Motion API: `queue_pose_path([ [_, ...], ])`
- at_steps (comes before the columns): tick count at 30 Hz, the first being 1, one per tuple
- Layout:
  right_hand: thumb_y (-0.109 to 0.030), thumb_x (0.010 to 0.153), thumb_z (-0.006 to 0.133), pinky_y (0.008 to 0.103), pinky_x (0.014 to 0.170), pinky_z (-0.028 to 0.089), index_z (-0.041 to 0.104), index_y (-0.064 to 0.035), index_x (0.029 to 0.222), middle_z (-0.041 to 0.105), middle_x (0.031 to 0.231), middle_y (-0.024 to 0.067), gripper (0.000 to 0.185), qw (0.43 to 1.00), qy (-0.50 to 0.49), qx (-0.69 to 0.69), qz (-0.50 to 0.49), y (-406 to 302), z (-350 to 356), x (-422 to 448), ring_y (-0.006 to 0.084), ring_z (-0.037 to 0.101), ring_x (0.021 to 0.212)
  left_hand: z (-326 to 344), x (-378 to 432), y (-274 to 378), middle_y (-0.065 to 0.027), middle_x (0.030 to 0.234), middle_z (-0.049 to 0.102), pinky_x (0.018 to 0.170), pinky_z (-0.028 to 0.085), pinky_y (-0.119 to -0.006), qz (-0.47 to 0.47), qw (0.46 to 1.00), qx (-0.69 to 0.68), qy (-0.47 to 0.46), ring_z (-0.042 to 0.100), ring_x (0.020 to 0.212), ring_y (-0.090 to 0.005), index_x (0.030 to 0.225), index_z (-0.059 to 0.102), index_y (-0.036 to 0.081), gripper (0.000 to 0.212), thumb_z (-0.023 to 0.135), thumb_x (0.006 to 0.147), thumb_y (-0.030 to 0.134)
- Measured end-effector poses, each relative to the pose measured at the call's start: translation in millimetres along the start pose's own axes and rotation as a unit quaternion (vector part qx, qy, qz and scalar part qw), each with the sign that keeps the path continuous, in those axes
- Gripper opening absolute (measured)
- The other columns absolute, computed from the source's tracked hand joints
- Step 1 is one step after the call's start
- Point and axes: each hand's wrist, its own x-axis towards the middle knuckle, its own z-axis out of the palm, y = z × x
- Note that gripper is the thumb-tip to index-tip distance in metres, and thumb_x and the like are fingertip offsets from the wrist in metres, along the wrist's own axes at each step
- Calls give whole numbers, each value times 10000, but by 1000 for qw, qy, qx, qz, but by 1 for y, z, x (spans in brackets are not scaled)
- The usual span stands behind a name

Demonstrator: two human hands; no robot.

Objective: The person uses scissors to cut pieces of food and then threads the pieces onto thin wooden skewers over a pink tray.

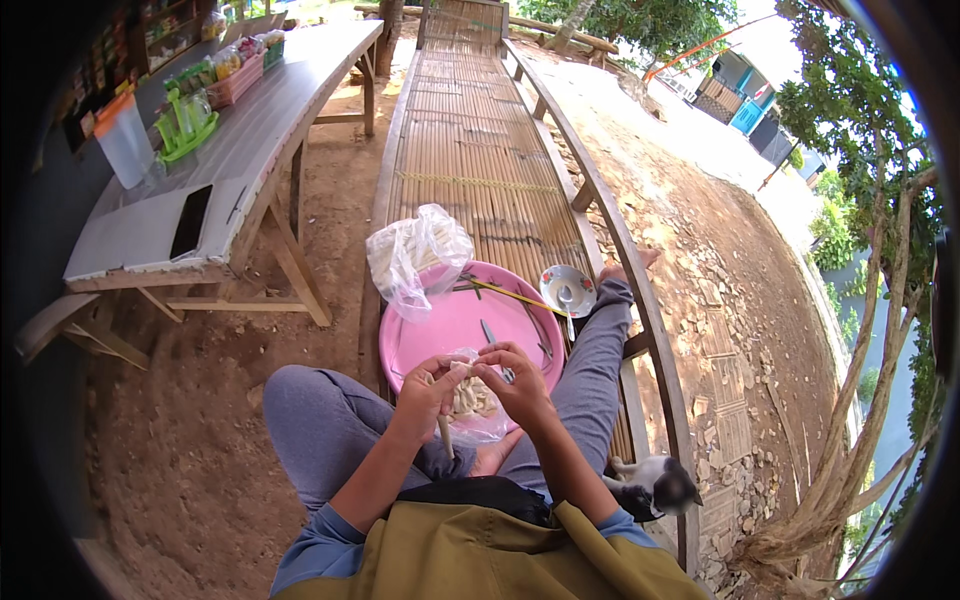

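My left hand (421, 396) and my right hand (519, 381) meet over the near side of a round pink plastic tray (439, 337). A small pale, soft-looking piece (463, 367) is pinched between the fingertips of both. From beneath my left hand sticks out a pale rod-like piece (446, 439), its upper end hidden by the palm. Just below the hands, an opened clear plastic bag (491, 429) holds several pale strips (474, 399), probably food. A knife (487, 331) lies on the tray, partly covered by my right hand.
A plastic bag of pale sticks (420, 251) overlaps the tray's far left rim. Thin green stalks (541, 330) and a yellow strip (517, 297) lie at the tray's right. Beside it are a floral bowl (559, 279) with a spoon (570, 324), a bench rail (622, 217) and a cat (651, 484).
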Motion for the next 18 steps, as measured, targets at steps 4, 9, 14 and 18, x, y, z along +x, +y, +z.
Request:
queue_pose_path([
  [4,-177,734,675,336,820,420,649,-61,813,591,930,82,143,999,11,-20,-39,-4,1,2,234,558,932,-3,0,0,41,564,489,369,251,-158,10,1000,26,-4,352,382,-16,931,580,16,117,571,844,94],
  [9,-159,721,682,348,797,426,646,-68,795,594,905,78,123,997,28,-35,-63,-7,-2,-1,239,565,906,-1,0,1,45,524,465,372,254,-160,8,1000,21,10,351,382,-18,909,583,18,99,572,843,91],
  [14,-129,718,677,346,753,440,635,-67,804,594,886,75,115,989,46,-79,-112,-6,-4,-2,245,574,868,-3,2,-3,44,516,460,376,261,-163,7,1000,17,14,347,381,-24,894,581,19,92,574,842,94],
  [18,-114,724,666,335,746,441,630,-64,808,595,885,74,105,990,53,-68,-112,-12,-13,-2,241,578,849,-5,1,-1,32,553,493,386,275,-165,6,1000,9,25,348,390,-25,900,575,22,91,578,840,91],
])
